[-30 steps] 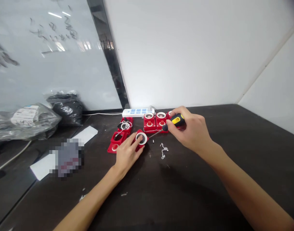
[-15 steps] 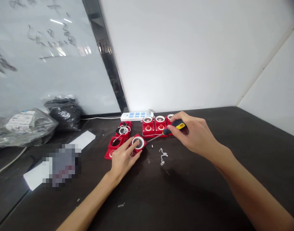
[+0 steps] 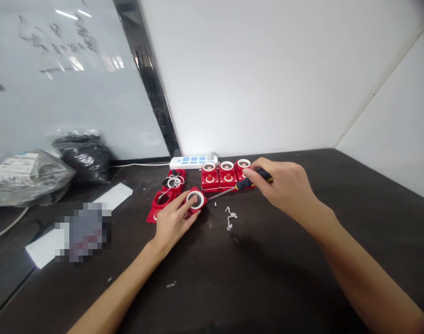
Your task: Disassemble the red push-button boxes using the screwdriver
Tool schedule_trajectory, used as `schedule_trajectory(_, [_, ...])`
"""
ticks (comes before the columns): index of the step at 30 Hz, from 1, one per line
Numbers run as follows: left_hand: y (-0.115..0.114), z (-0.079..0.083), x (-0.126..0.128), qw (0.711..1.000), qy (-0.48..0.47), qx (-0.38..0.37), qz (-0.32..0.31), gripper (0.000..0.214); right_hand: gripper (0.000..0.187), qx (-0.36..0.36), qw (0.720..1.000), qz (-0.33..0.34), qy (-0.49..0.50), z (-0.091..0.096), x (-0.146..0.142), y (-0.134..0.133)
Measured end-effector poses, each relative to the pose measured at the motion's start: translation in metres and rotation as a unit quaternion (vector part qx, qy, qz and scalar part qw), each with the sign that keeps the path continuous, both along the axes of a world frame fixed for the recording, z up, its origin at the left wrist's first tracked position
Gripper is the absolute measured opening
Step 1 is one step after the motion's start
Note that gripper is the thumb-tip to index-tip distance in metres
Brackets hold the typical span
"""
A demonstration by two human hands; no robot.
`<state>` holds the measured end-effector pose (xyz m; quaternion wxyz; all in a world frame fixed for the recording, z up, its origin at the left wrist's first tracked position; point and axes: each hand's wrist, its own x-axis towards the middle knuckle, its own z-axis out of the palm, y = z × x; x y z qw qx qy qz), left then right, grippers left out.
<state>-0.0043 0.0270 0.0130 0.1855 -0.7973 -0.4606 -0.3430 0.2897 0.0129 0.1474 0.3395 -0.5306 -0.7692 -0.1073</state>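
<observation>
My left hand [image 3: 172, 220] rests on a red box with a white ring [image 3: 195, 200], fingers curled round its near side and holding it on the dark table [image 3: 267, 269]. My right hand [image 3: 284, 188] grips a black and yellow screwdriver [image 3: 248, 181], whose shaft points left and down at the box's right edge. Three red button boxes [image 3: 227, 174] stand in a row just behind the screwdriver. More red parts [image 3: 163, 197] lie to the left of the held box. A tiny screw [image 3: 215, 204] lies beside it.
A white power strip [image 3: 193, 161] lies against the wall behind the red boxes. A small white string piece [image 3: 230, 217] lies near the middle. Plastic bags [image 3: 59, 169] sit at the far left, with white paper [image 3: 110, 197] in front of them.
The view has shifted, so everything sits slightly left and higher. My right hand has turned the screwdriver, so less of the yellow handle shows. My left hand still holds the box.
</observation>
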Motion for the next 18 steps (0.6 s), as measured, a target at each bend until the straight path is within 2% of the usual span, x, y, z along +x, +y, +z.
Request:
schedule_trajectory(9, [0.0, 0.001, 0.0, 1.0, -0.009, 0.014, 0.017, 0.03, 0.026, -0.024, 0.997, 0.065, 0.014, 0.005, 0.0, 0.001])
schedule_trajectory(13, [0.004, 0.001, -0.003, 0.999, -0.02, -0.003, 0.05, 0.029, 0.026, -0.043, 0.981, 0.187, 0.014, 0.01, -0.003, -0.007])
schedule_trajectory(15, [0.004, 0.001, -0.003, 0.998, -0.02, -0.004, 0.055, 0.029, 0.024, -0.047, 0.974, 0.22, 0.01, 0.013, -0.007, -0.012])
schedule_trajectory(16, [0.004, 0.001, -0.003, 0.998, -0.019, 0.001, 0.054, 0.029, 0.025, -0.051, 0.975, 0.214, 0.01, 0.014, -0.009, -0.013])
schedule_trajectory(18, [0.002, 0.0, 0.0, 0.999, -0.01, 0.014, 0.045, 0.029, 0.025, -0.058, 0.985, 0.161, 0.018, 0.013, -0.011, -0.013])
